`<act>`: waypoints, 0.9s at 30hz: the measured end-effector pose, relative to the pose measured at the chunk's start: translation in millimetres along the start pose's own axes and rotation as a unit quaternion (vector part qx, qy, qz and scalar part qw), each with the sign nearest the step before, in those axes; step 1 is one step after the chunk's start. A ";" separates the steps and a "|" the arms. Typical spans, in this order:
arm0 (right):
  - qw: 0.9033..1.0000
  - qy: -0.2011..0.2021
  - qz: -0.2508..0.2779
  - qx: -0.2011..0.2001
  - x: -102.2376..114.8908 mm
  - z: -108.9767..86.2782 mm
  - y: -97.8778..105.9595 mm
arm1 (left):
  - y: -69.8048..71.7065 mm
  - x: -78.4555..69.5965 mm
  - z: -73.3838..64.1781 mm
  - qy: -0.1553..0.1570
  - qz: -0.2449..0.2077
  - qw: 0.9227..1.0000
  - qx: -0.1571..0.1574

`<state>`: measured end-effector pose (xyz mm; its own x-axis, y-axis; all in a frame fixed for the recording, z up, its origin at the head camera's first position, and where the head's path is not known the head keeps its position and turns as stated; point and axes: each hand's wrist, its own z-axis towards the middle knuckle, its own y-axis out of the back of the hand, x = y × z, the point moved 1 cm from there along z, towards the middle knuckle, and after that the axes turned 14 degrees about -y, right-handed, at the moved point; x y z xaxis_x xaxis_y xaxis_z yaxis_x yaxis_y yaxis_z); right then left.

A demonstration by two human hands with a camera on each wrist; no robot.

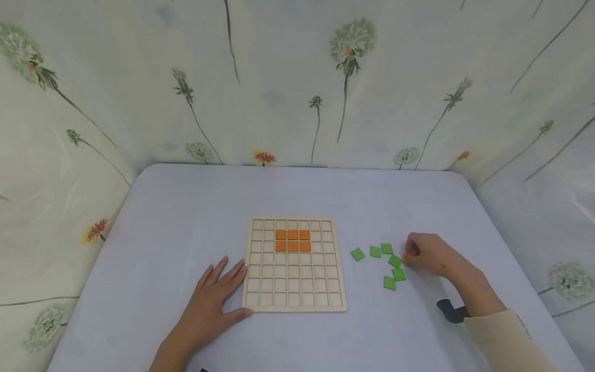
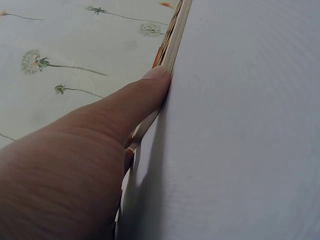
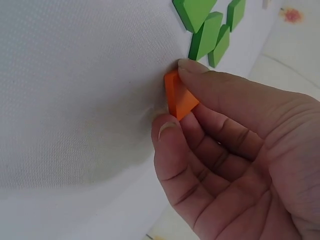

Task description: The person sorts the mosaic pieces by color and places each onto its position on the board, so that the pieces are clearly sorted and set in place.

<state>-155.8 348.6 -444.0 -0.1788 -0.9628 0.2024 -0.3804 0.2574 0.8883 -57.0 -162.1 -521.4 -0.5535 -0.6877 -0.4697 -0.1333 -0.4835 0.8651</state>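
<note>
A pale wooden grid board (image 1: 295,308) lies on the table, with two rows of orange square tiles (image 1: 292,241) set in its upper cells. At the board's left edge rests my left hand (image 1: 211,305), fingers spread, thumb at the lower left corner; the left wrist view has that thumb (image 2: 135,102) against the board's side. Between thumb and finger, my right hand (image 1: 429,253) pinches an orange tile (image 3: 180,96) close over the table. Several green tiles (image 1: 389,282) lie loose between the board and my right hand, one right by the orange tile.
A white cloth covers the table (image 1: 200,196). Behind and beside it hangs a curtain (image 1: 279,67) printed with dandelions. A dark curved piece (image 1: 450,311) shows beneath my right wrist, near the beige sleeve (image 1: 502,338).
</note>
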 end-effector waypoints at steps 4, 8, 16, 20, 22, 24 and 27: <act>1.000 0.003 0.004 -0.003 0.3 -0.1 2.4 | 0.5 -0.4 0.2 -0.004 0.000 1.000 -0.005; 1.000 0.010 0.002 -0.006 1.0 0.0 4.4 | 0.5 0.1 0.1 -0.006 -0.001 1.000 -0.006; 1.000 0.020 -0.012 -0.004 3.6 0.1 6.0 | -2.2 1.3 -0.4 -0.012 0.004 1.000 -0.020; 1.000 0.023 -0.011 -0.003 3.7 -1.8 7.7 | -2.0 1.8 -0.3 -0.013 0.006 1.000 -0.017; 1.000 0.022 -0.009 -0.002 3.4 -2.4 7.8 | -1.2 1.8 -0.3 -0.012 0.003 1.000 -0.015; 1.000 0.023 -0.008 -0.002 3.2 -2.6 7.8 | -0.7 1.9 -0.3 -0.011 0.000 1.000 -0.012; 1.000 0.023 -0.008 -0.004 3.8 -2.5 7.9 | -0.7 1.7 -0.4 -0.008 -0.002 1.000 -0.009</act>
<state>-157.2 346.8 -435.2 -0.1306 -0.9698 0.2059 -0.3760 0.2406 0.8949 -57.6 -163.2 -522.9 -0.5669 -0.6768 -0.4696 -0.1200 -0.4962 0.8599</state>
